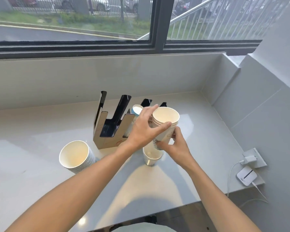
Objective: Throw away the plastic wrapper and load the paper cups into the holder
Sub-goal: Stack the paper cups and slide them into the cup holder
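Both hands hold a short stack of white paper cups (166,122), tilted with its mouth toward me, just right of the cup holder (107,129). My left hand (144,129) grips it near the rim; my right hand (176,144) grips its lower end. The holder is cardboard-fronted with black dividers and stands mid-counter; one slot holds an upside-down cup stack (136,111). A tall stack of cups (75,155) lies tilted left of the holder. A few nested cups (151,158) stand upright under my hands. No plastic wrapper is visible.
The grey counter (40,181) runs to a tiled back wall under a window. At the right edge a wall socket with a white charger (249,159) and a small white device (244,175) with cables sit by the side wall.
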